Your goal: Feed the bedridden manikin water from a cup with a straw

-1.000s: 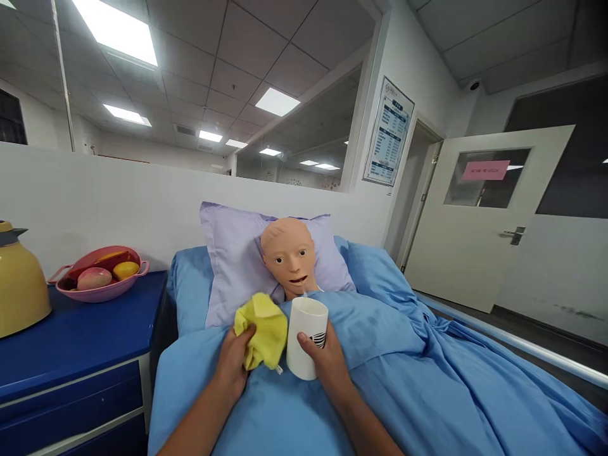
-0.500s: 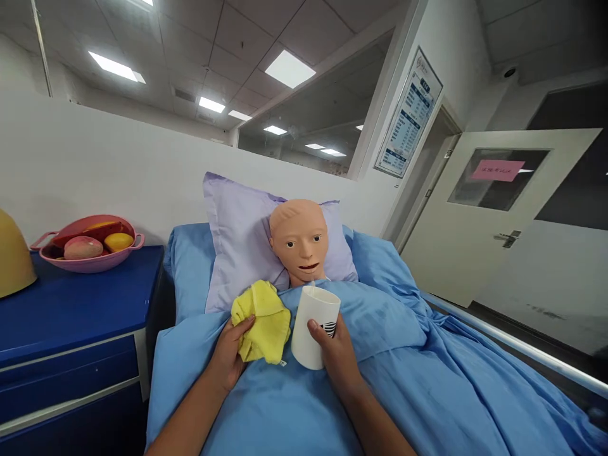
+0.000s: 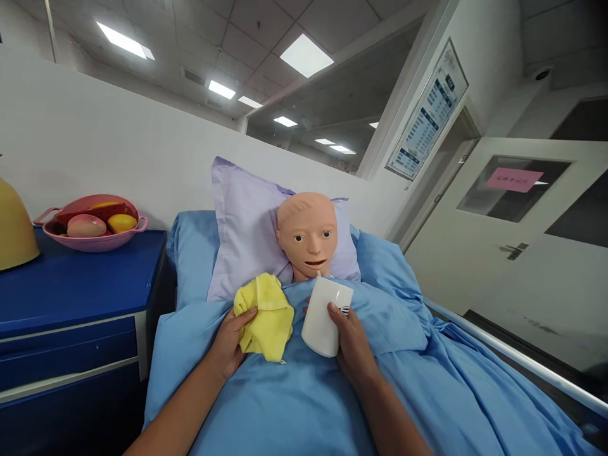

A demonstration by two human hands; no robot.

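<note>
A bald manikin head (image 3: 308, 234) with parted lips rests on a lilac pillow (image 3: 244, 231), its body under a blue quilt (image 3: 285, 405). My left hand (image 3: 234, 342) pinches a folded yellow towel (image 3: 266, 323) above the quilt, left of the chin. Closed around a white cup (image 3: 323, 323) is my right hand (image 3: 351, 339), thumb on the near side and fingertips showing at the far side. The cup is tilted, its rim toward the manikin, just below the chin. A short pale straw tip (image 3: 318, 274) shows at the rim. The cup's inside is hidden.
On the left stands a blue bedside cabinet (image 3: 85, 297) with a pink basket (image 3: 102, 244) of fruit and a yellow rounded object (image 3: 16, 228). A metal bed rail (image 3: 513, 354) runs along the right. Beyond it is a door (image 3: 441, 253).
The cup has tipped further toward the manikin, and its open top no longer shows. It moved slightly right and up in view. The towel stays in my left hand; the camera has shifted slightly.
</note>
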